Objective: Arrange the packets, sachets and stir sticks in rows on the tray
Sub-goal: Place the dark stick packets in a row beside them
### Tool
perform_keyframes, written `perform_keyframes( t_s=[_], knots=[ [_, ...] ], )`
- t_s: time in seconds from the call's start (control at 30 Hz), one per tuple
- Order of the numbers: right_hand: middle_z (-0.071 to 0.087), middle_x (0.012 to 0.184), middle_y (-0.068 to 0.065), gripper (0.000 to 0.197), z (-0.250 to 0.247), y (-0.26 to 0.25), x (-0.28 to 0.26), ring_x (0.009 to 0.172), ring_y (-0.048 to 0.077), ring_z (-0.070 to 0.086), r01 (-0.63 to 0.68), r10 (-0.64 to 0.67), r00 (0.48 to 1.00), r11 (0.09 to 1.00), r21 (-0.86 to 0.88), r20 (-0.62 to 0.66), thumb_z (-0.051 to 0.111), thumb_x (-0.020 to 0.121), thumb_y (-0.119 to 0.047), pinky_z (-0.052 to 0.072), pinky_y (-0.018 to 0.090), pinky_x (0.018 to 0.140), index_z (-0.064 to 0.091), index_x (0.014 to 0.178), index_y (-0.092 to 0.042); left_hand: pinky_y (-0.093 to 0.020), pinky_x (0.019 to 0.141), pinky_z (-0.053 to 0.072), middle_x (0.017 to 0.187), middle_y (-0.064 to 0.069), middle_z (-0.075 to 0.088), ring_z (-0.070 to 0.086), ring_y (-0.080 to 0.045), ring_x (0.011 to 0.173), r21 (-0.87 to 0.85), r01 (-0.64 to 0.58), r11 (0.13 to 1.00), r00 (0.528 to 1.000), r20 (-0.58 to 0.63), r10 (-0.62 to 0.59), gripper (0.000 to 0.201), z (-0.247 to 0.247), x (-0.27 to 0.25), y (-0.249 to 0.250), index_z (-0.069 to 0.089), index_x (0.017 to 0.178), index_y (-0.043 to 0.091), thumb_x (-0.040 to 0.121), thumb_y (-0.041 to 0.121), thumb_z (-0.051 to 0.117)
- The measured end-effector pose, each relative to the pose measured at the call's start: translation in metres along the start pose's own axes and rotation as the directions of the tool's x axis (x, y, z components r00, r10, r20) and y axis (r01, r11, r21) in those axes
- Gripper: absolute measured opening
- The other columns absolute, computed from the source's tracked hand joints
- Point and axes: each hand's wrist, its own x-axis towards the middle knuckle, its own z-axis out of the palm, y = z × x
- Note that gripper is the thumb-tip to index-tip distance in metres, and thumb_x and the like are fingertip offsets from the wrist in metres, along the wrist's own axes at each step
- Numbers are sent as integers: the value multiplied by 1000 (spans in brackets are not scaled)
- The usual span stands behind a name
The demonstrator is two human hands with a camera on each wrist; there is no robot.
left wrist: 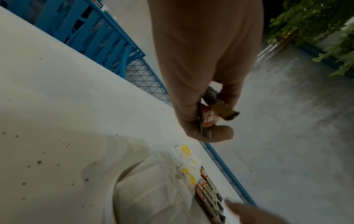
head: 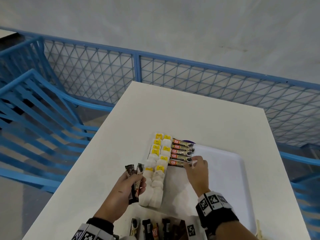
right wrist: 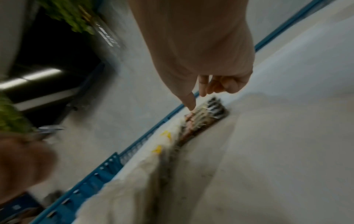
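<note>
A white tray (head: 225,170) lies on the white table. Its left part holds two columns of white sachets with yellow tags (head: 156,172). Beside them lies a row of brown coffee stick packets (head: 181,150). My right hand (head: 192,163) pinches the right end of the nearest packet (head: 176,163) of that row. The blurred right wrist view shows my right hand (right wrist: 193,104) with the index finger down on the packets (right wrist: 206,118). Left of the tray, my left hand (head: 136,181) grips two dark stick packets (head: 133,170) upright above the table. The left wrist view shows this hand (left wrist: 210,125) and its packets (left wrist: 224,109).
More dark packets (head: 155,229) lie at the table's near edge, below the tray. A purple object (head: 187,141) peeks out behind the tray. Something pale and wooden (head: 258,229) lies at the tray's near right corner. A blue mesh fence (head: 190,78) and blue chairs (head: 34,118) surround the table.
</note>
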Motion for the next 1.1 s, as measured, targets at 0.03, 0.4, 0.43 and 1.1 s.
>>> perform_keyframes(
  t_s=[0.03,0.4,0.43,1.1],
  knots=[
    [49,99,7,24,0,-9,-7,79,14,48,73,-73,997,997,3,2,64,85,-16,37,18,72,56,106,-8,-21,56,54,79,-13,61,64,-15,60,8,-6,1000,1000,7,6,8,0,0,-1,57,95,-2,92,3,51],
    [62,76,-14,12,-14,-74,-64,63,-8,55,173,-353,741,922,346,571,67,84,-12,41,9,62,66,86,-24,-21,66,54,84,-10,69,69,-14,77,238,-33,971,985,173,-9,17,6,-7,-2,65,102,3,93,8,51],
    [63,72,-11,13,-15,-71,-63,59,-6,55,127,-333,742,922,365,582,67,83,-9,41,9,58,65,82,-22,-21,67,53,85,-10,69,68,-14,77,263,-42,964,985,174,-4,19,5,-7,-2,67,103,5,94,9,50],
    [68,78,4,9,-20,30,-9,64,13,56,-314,264,941,912,264,211,65,85,-11,42,20,59,69,92,-7,-27,51,33,53,1,39,35,-14,44,115,146,983,970,-210,-120,26,-19,-4,-14,48,66,10,91,14,43]
  ],
)
